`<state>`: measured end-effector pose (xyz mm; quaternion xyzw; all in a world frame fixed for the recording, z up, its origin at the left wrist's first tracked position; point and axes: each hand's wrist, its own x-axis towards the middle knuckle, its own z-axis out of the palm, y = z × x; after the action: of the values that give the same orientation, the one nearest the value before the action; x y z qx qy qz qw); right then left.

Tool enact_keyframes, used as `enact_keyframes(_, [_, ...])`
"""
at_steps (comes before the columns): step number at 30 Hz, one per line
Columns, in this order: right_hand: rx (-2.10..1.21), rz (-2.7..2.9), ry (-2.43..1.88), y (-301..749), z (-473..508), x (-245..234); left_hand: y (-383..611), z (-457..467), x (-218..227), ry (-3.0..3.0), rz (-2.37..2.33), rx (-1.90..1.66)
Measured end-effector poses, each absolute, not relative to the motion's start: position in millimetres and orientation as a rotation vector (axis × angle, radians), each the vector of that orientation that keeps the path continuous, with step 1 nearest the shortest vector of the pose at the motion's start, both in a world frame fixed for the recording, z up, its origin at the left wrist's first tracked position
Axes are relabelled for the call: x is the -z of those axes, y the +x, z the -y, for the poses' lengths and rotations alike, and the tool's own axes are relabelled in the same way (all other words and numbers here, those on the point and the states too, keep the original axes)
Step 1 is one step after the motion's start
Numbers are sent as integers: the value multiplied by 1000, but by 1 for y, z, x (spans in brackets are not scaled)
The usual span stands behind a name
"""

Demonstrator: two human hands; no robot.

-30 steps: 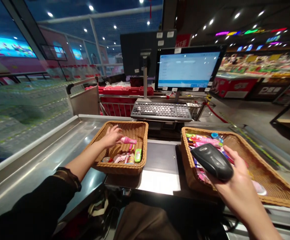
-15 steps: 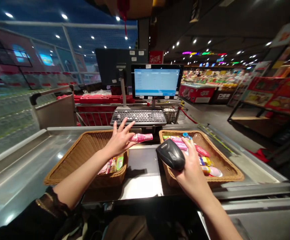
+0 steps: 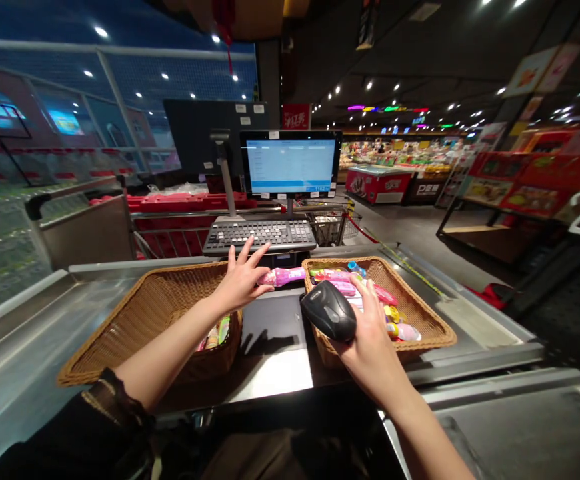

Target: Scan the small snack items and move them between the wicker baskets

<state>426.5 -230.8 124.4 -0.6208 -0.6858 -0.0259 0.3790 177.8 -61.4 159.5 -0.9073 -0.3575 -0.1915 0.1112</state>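
Note:
My left hand (image 3: pixel 243 280) pinches a small pink packet (image 3: pixel 284 275) between thumb and forefinger, the other fingers spread, holding it over the gap between two wicker baskets. My right hand (image 3: pixel 370 330) grips a black handheld barcode scanner (image 3: pixel 329 310), its head turned toward the pink packet. The left basket (image 3: pixel 140 313) holds a few small items at its near right corner. The right basket (image 3: pixel 423 313) is filled with several colourful packets (image 3: pixel 370 293).
A keyboard (image 3: pixel 260 235) and a lit register screen (image 3: pixel 291 163) stand behind the baskets. A dark scanner plate (image 3: pixel 270 323) lies between the baskets on the steel counter (image 3: pixel 15 360). Red shopping baskets (image 3: pixel 185 203) are stacked behind. Shop aisles stretch off to the right.
My left hand lifted the pink packet out of the left basket and carried it right, over the gap. My right hand brought the scanner left toward it. The view swung right.

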Motion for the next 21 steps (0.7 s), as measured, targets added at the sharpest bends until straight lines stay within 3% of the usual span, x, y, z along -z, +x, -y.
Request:
enact_keyframes(12, [4, 1650, -1576, 432, 235, -129, 189, 56, -155, -2677, 1038, 482])
enact_keyframes(21, [86, 1318, -1646, 502, 263, -123, 261, 43, -139, -2800, 952, 531])
